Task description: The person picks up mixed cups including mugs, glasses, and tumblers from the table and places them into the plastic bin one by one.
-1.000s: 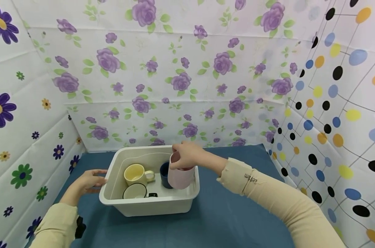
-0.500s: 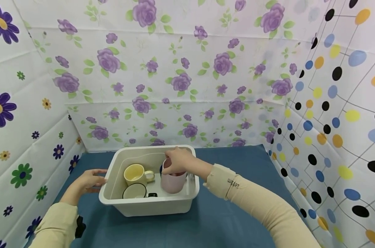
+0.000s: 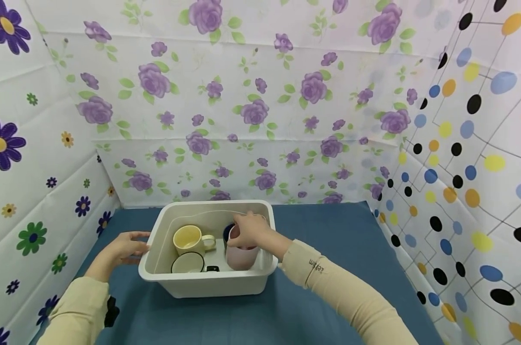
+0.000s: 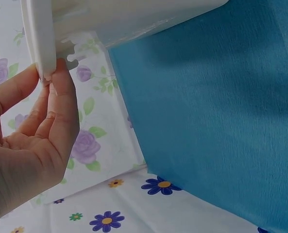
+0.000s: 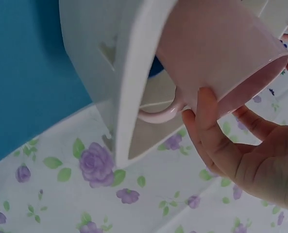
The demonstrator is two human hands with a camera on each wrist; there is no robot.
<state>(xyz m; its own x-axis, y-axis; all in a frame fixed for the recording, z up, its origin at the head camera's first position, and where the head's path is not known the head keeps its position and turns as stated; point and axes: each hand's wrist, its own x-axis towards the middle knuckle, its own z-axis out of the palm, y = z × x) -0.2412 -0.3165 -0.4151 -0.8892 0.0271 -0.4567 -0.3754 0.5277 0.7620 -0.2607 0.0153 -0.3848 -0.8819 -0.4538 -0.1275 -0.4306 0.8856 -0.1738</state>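
My right hand (image 3: pixel 253 231) grips a pink mug (image 3: pixel 241 258) by its rim, at the right end of a white plastic tub (image 3: pixel 209 277). In the right wrist view the mug's handle (image 5: pixel 163 114) shows near the tub's wall, and fingers lie on the outside of the mug. Partly hidden behind the pink mug is a dark blue mug (image 3: pixel 228 235). With thumb and fingers, my left hand (image 3: pixel 123 248) pinches the tub's left rim (image 4: pixel 41 39).
Inside the tub, toward the left, stand a yellow mug (image 3: pixel 189 239) and a white mug with a dark rim and black handle (image 3: pixel 188 263). A blue cloth (image 3: pixel 321 287) lies under the tub. Flower-patterned sheets (image 3: pixel 252 115) hang behind and at the left, a dotted sheet (image 3: pixel 480 191) at the right.
The right hand has lowered the pink mug and brought it left, deeper into the tub. The left hand has stayed at the tub's rim.
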